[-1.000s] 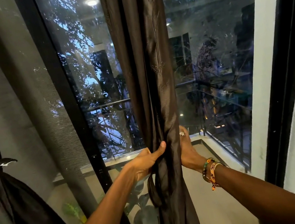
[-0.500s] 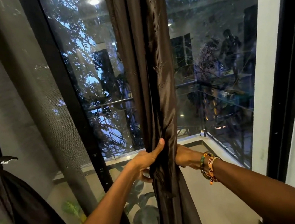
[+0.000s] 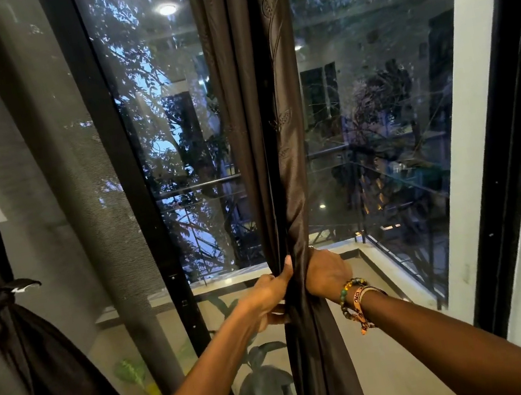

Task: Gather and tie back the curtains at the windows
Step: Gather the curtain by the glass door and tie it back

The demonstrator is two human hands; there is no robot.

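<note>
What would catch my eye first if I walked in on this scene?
The brown curtain hanging down the middle of the window stands out, gathered into a rope where the left hand and the right hand both grip it. At far left, another dark curtain is already tied back.

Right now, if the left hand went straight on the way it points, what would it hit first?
The gathered curtain, which the left hand grips. Past those folds it would probably meet the right hand holding the other side; depth is unclear.

Gathered curtain (image 3: 276,159) before window (image 3: 375,107), left hand (image 3: 269,295) and right hand (image 3: 326,272) flanking it, tied curtain (image 3: 37,358) far left.
</note>
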